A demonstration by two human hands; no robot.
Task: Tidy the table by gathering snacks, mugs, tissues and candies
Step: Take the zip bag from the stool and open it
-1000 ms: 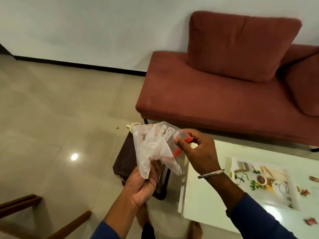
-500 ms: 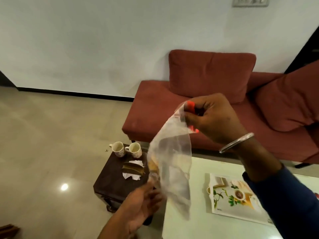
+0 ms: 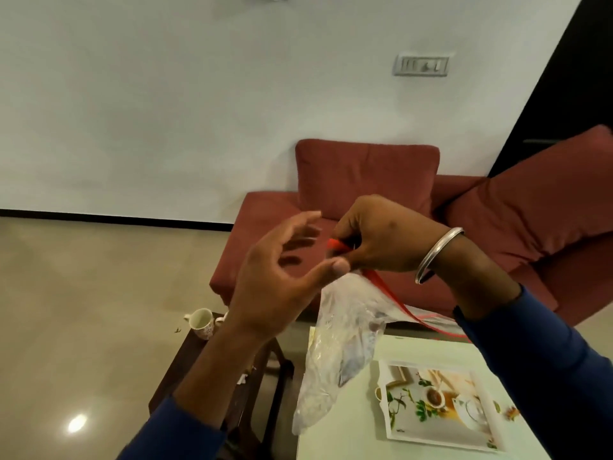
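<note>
**Bag held up by its red strip**

A clear plastic bag [image 3: 338, 353] hangs in the air above the near edge of the white bench [image 3: 345, 426]; its red strip [image 3: 391, 295] at the top is pinched in the right hand [image 3: 381, 237], which is clenched on it; what lies inside is too blurred to tell; the left hand [image 3: 282, 277] is released, fingers spread, thumb tip just at the bag's top; a picture tray [image 3: 438, 405] lies on the bench beside the bag; a mug [image 3: 200, 322] stands on the dark side bench [image 3: 185, 366] to the left; a red sofa [image 3: 265, 227] sits behind against the wall.
</note>
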